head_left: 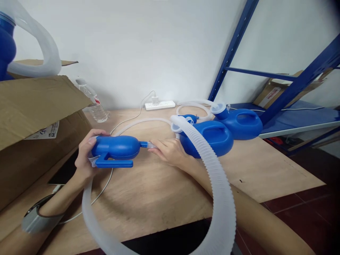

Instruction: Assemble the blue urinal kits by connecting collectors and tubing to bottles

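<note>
My left hand (86,153) is wrapped round the left end of a blue plastic pump body (120,147) with a flat blue handle below it. At the pump's right end is a narrow blue nozzle (143,144). My right hand (167,150) pinches a clear tube end (151,145) at that nozzle. A wide white corrugated hose (212,166) loops from near the blue bottles down in front of me and up toward my left hand. Just behind my right hand lies a blue bottle (219,136) with a handle.
Another blue bottle (245,124) lies behind. A cardboard box (34,109) stands left, with blue plastic and a hose on top. A water bottle (95,102), power strip (160,105) and thin cable are near the wall. Blue shelving (297,115) stands right.
</note>
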A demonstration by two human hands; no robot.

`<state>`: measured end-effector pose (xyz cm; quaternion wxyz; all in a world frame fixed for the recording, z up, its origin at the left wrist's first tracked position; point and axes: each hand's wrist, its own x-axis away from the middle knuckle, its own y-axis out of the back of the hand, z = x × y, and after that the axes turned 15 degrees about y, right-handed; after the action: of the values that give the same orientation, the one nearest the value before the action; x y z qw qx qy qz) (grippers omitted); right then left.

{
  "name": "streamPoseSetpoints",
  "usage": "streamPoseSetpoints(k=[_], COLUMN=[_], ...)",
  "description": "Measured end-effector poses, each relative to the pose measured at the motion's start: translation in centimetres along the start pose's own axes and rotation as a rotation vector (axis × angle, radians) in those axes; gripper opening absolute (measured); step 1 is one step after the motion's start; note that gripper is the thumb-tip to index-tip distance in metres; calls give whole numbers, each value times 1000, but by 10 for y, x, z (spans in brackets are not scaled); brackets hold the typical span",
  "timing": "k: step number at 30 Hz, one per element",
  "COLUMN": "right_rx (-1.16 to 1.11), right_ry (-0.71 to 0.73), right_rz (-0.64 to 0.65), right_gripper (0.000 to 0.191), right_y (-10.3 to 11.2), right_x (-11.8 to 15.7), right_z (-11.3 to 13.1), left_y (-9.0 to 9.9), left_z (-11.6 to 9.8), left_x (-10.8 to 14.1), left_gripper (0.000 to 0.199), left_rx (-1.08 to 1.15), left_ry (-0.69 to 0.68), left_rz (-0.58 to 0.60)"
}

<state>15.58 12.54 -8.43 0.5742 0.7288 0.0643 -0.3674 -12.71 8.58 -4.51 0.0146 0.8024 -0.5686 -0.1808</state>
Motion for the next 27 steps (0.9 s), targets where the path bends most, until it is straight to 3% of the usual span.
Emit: streamPoseSetpoints(k=[4, 11, 17, 23, 27], right_rx=[1, 29, 55, 9, -35], right_ry=[33, 85, 172, 145, 81], right_rz=[-14, 50, 30, 7, 9], right_gripper=[52, 52, 53, 50, 46], right_y=[3, 5, 4, -2, -3], right_x=[0, -2, -1, 1, 0], right_z=[0, 3, 2, 2, 4], left_y=[0, 7, 13, 15, 6], left_z=[2, 5, 10, 17, 15], left_x=[6, 6, 8, 7, 12], left_gripper=[30, 30, 28, 31, 31], left_rx=[116, 91, 19, 39, 50], left_ry=[-36, -210, -319, -450, -496], left_rz=[-21, -25, 27, 35, -64])
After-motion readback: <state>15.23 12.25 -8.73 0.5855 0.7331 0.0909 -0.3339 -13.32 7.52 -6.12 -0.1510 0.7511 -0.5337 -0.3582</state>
